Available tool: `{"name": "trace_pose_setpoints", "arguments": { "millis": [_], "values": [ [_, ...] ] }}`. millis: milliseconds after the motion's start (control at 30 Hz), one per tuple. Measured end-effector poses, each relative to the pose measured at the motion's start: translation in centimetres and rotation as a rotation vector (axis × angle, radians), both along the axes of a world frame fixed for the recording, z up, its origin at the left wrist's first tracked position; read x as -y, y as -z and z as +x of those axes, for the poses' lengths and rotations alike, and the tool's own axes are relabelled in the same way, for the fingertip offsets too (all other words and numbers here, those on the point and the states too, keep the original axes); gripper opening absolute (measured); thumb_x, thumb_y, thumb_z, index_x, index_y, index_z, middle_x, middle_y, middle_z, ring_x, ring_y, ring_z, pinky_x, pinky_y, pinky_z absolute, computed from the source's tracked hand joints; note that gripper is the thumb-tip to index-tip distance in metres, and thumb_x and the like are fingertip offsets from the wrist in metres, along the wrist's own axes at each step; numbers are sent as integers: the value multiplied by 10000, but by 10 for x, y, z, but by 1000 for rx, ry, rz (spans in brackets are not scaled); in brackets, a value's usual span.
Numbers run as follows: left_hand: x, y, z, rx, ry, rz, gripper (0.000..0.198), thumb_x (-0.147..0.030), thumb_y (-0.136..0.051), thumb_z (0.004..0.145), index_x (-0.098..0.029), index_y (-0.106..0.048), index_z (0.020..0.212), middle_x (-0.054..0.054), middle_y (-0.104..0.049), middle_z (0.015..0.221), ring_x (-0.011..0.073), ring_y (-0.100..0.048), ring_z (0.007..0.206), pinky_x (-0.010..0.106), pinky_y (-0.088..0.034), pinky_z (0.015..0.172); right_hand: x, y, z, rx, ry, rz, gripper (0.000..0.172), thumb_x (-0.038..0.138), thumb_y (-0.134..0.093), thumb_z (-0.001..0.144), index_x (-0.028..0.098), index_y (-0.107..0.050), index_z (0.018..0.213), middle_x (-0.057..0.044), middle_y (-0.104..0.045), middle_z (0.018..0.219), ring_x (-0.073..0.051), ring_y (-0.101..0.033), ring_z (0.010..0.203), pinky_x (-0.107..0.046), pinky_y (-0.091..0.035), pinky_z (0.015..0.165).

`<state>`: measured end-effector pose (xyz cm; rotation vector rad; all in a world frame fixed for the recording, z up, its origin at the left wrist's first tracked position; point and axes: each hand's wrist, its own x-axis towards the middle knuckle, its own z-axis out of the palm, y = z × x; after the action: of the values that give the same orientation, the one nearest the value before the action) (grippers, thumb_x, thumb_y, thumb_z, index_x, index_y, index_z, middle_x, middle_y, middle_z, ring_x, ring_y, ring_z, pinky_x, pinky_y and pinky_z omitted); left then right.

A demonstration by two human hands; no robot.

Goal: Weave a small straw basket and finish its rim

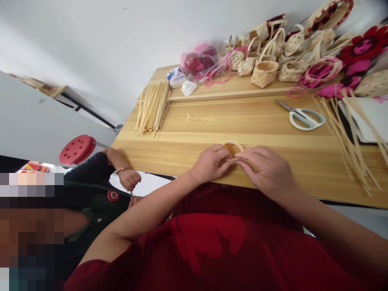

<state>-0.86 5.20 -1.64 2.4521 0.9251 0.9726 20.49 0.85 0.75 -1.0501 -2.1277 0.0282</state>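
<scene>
A small round woven basket point(233, 146) is at the table's front edge, between my hands. My left hand point(211, 162) is closed on its near left side, the fingers pinching the rim. From the right, my right hand point(266, 167) pinches at the same rim with thumb and forefinger, close to the left fingertips. Thin loose strip ends stick out past the basket's right side, just above my right fingers. The near side of the basket is hidden by my fingers, and I cannot tell exactly which strip each hand grips.
Scissors point(306, 118) lie right of centre. A bundle of flat strips point(153, 107) lies at the left, with loose strips point(348, 141) at the right. Finished little baskets point(264, 72) crowd the back. Another person's hand point(129, 179) is by the table's left edge, near a red stool point(77, 149).
</scene>
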Motion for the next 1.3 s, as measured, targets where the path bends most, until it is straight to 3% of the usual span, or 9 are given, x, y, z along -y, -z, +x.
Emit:
{"name": "trace_pose_setpoints", "arguments": {
  "millis": [167,267,433,700,833,933,1067,1167,1300],
  "values": [
    [-2,-2,-3,-20,-4,-44,303,-421,-588,1016,-182,-636,836,55,-657,814,182,-605,786,299,-505,761,-2,-6,-9,9,0,-27,140,200,-619,1018,250,-721,937,-62,-734,877,-241,-699,856,-392,-578,779],
    [-5,-4,-4,-65,17,-110,230,-370,-621,1000,-183,-660,871,60,-682,857,187,-631,829,301,-517,796,1,-7,-12,98,-78,11,189,175,-592,1017,243,-734,910,-67,-735,851,-238,-683,824,-392,-570,756],
    [-10,-5,-7,-59,77,-176,225,-365,-669,994,-179,-701,873,65,-711,893,187,-659,868,298,-527,829,0,1,-4,212,-214,142,216,110,-581,1004,208,-771,1035,-81,-784,961,-227,-690,861,-364,-582,805],
    [-16,-22,-14,22,246,-302,154,-290,-664,999,-171,-757,968,68,-753,940,178,-686,905,288,-535,837,-13,16,16,335,-232,289,248,119,-536,1029,235,-745,1096,-46,-801,1039,-213,-704,934,-348,-599,828],
    [-13,-24,-7,53,129,-348,161,-249,-677,964,-166,-729,836,38,-710,823,157,-656,798,275,-520,768,-14,16,14,242,-252,173,245,120,-548,1024,257,-748,1060,-44,-804,1008,-213,-722,895,-349,-616,809],
    [-9,-19,-2,56,56,-287,139,-204,-664,926,-163,-683,795,30,-663,785,155,-619,757,281,-507,744,-8,16,6,55,-207,37,194,122,-596,1004,250,-741,1011,-61,-789,991,-208,-738,895,-340,-624,828],
    [-4,-9,0,61,-2,-177,168,-250,-617,961,-173,-642,813,49,-660,815,177,-612,794,311,-515,771,4,21,-7,-236,6,-165,47,207,-709,948,245,-701,920,-46,-764,903,-211,-742,822,-357,-617,758],
    [-2,-6,-2,96,-23,-213,192,-296,-613,994,-179,-678,856,49,-678,831,173,-632,800,303,-519,765,8,25,-13,-396,152,-405,142,324,-795,874,249,-676,883,-11,-759,783,-189,-704,641,-323,-564,596],
    [0,-7,-3,121,-13,-235,186,-312,-647,997,-178,-724,893,44,-701,838,160,-641,800,291,-523,774,6,23,-17,-467,225,-522,215,374,-832,819,246,-670,881,-15,-798,794,-205,-735,661,-321,-548,615]
  ]
}}
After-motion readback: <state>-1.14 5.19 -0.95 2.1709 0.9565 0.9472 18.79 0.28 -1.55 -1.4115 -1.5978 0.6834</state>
